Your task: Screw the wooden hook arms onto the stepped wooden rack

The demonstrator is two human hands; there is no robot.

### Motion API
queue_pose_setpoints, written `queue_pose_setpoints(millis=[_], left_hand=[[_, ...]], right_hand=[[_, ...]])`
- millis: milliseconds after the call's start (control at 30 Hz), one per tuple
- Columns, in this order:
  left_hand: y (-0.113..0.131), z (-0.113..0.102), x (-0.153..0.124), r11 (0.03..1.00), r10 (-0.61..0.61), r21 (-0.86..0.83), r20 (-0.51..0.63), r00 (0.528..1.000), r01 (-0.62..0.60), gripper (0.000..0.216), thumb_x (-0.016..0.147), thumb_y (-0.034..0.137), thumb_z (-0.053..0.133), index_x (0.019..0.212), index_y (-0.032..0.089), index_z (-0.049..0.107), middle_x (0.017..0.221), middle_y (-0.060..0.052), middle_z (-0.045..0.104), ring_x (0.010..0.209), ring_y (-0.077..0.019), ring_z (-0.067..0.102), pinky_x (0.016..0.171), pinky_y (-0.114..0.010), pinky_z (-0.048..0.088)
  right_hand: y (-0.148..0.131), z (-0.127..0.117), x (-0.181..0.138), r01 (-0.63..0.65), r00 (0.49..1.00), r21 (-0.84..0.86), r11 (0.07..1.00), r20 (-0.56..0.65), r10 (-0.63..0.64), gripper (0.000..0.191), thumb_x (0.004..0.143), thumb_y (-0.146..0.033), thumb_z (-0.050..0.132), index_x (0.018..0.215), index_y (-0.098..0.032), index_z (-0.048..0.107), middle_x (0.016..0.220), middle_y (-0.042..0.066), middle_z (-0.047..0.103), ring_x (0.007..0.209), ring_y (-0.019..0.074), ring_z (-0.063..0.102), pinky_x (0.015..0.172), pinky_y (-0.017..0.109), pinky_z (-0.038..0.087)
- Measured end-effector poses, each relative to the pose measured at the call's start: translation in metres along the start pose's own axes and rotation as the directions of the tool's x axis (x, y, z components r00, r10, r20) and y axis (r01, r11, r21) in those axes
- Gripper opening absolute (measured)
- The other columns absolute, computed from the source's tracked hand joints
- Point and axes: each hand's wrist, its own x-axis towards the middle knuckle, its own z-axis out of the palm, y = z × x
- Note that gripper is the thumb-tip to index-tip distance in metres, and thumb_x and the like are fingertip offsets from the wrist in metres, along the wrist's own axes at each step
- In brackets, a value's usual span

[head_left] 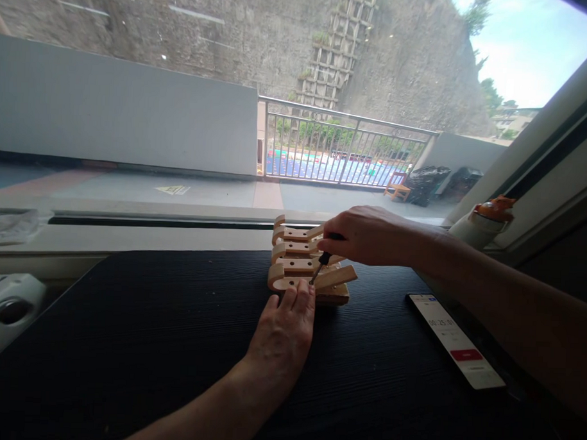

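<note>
1. Head view, main relation. The screwdriver (325,258) sloped down and leftward from the right hand (358,236), its tip at or just over the right-hand hole of the nearest strip; exact seating could not be told.
2. Head view, long axis. The wooden rack (298,264) stood near the far edge of the black table (174,331), its row running away from the person, its strips lying crosswise.
3. Head view, hands. The left hand (284,325) was nearer and touched the near strip, fingers bent; whether they pinched or only pressed could not be told. The right hand was curled around the screwdriver's handle.
4. Head view, position. The rack lay just beyond the left hand and below and leftward of the right.
</note>
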Motion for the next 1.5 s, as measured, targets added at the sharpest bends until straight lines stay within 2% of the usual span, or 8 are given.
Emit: queue_pose_setpoints(millis=[167, 333, 600, 767, 967, 1100, 1300, 1500], left_hand=[[0.000, -0.001, 0.000, 1.000, -0.001, -0.015, 0.000, 1.000, 0.001, 0.051, 0.083, 0.016, 0.037, 0.133, 0.007, 0.031, 0.138, -0.014, 0.037, 0.116, -0.0264, 0.041, 0.087, -0.039, 0.043], [0.000, 0.001, 0.001, 1.000, 0.003, -0.008, 0.001, 1.000, -0.003, 0.051, 0.083, 0.017, 0.038, 0.133, 0.008, 0.031, 0.138, -0.015, 0.035, 0.116, -0.0263, 0.041, 0.087, -0.038, 0.043], [0.001, 0.000, 0.000, 1.000, 0.006, -0.013, 0.014, 1.000, -0.006, 0.051, 0.083, 0.016, 0.038, 0.133, 0.007, 0.032, 0.139, -0.015, 0.036, 0.117, -0.0261, 0.041, 0.087, -0.038, 0.043], [0.001, -0.001, 0.000, 1.000, -0.010, -0.023, -0.005, 1.000, 0.010, 0.051, 0.083, 0.015, 0.037, 0.133, 0.006, 0.031, 0.138, -0.014, 0.038, 0.116, -0.0264, 0.041, 0.089, -0.040, 0.043], [0.000, 0.003, 0.000, 1.000, -0.013, -0.002, -0.034, 0.999, 0.013, 0.050, 0.084, 0.014, 0.036, 0.133, 0.007, 0.032, 0.137, -0.014, 0.039, 0.115, -0.0254, 0.043, 0.087, -0.039, 0.045], [0.002, 0.009, 0.001, 0.997, -0.008, 0.070, -0.071, 0.997, 0.013, 0.049, 0.083, 0.008, 0.033, 0.132, 0.008, 0.034, 0.136, -0.012, 0.041, 0.114, -0.0244, 0.044, 0.083, -0.038, 0.047], [0.003, 0.018, 0.003, 0.989, -0.054, 0.131, -0.136, 0.989, 0.072, 0.049, 0.082, 0.008, 0.036, 0.131, 0.010, 0.036, 0.136, -0.010, 0.040, 0.114, -0.0233, 0.043, 0.083, -0.038, 0.047], [-0.003, 0.016, 0.004, 0.998, -0.042, 0.045, -0.137, 0.990, 0.048, 0.048, 0.084, 0.017, 0.039, 0.132, 0.017, 0.035, 0.131, -0.006, 0.047, 0.110, -0.0214, 0.047, 0.087, -0.035, 0.045]], right_hand=[[0.002, -0.004, -0.003, 0.050, 0.998, 0.066, 0.997, -0.038, -0.048, 0.039, 0.077, -0.053, 0.042, 0.098, -0.028, 0.064, 0.065, 0.000, 0.062, 0.052, 0.0095, 0.042, 0.051, 0.023, 0.023], [-0.002, -0.004, -0.001, 0.125, 0.992, 0.052, 0.991, -0.025, -0.124, 0.033, 0.083, -0.042, 0.037, 0.087, -0.026, 0.065, 0.069, 0.000, 0.063, 0.054, 0.0094, 0.042, 0.052, 0.023, 0.023], [-0.007, -0.001, 0.002, 0.026, 0.999, 0.014, 1.000, -0.020, -0.026, 0.043, 0.084, -0.047, 0.032, 0.085, -0.022, 0.066, 0.067, 0.004, 0.062, 0.054, 0.0110, 0.043, 0.051, 0.024, 0.022], [0.000, -0.003, -0.001, 0.045, 0.997, 0.058, 0.997, -0.064, -0.041, 0.036, 0.079, -0.051, 0.042, 0.096, -0.027, 0.064, 0.067, 0.000, 0.061, 0.051, 0.0089, 0.041, 0.051, 0.023, 0.023], [0.001, -0.001, -0.003, 0.107, 0.989, 0.148, 0.983, -0.117, -0.090, 0.026, 0.080, -0.037, 0.045, 0.095, -0.028, 0.064, 0.067, -0.002, 0.061, 0.054, 0.0080, 0.043, 0.051, 0.022, 0.025], [0.001, 0.009, -0.002, 0.070, 0.982, 0.241, 0.968, -0.186, -0.024, 0.025, 0.081, -0.038, 0.046, 0.088, -0.025, 0.065, 0.063, -0.002, 0.058, 0.052, 0.0075, 0.041, 0.050, 0.022, 0.025], [0.000, 0.041, 0.002, -0.030, 0.924, 0.490, 0.871, -0.319, 0.211, 0.031, 0.083, -0.044, 0.042, 0.081, -0.021, 0.062, 0.058, -0.003, 0.053, 0.051, 0.0078, 0.040, 0.049, 0.022, 0.026], [0.000, 0.055, -0.005, -0.006, 0.902, 0.607, 0.794, -0.339, 0.267, 0.025, 0.084, -0.038, 0.042, 0.100, -0.025, 0.057, 0.070, -0.002, 0.059, 0.059, 0.0096, 0.047, 0.054, 0.022, 0.032]])
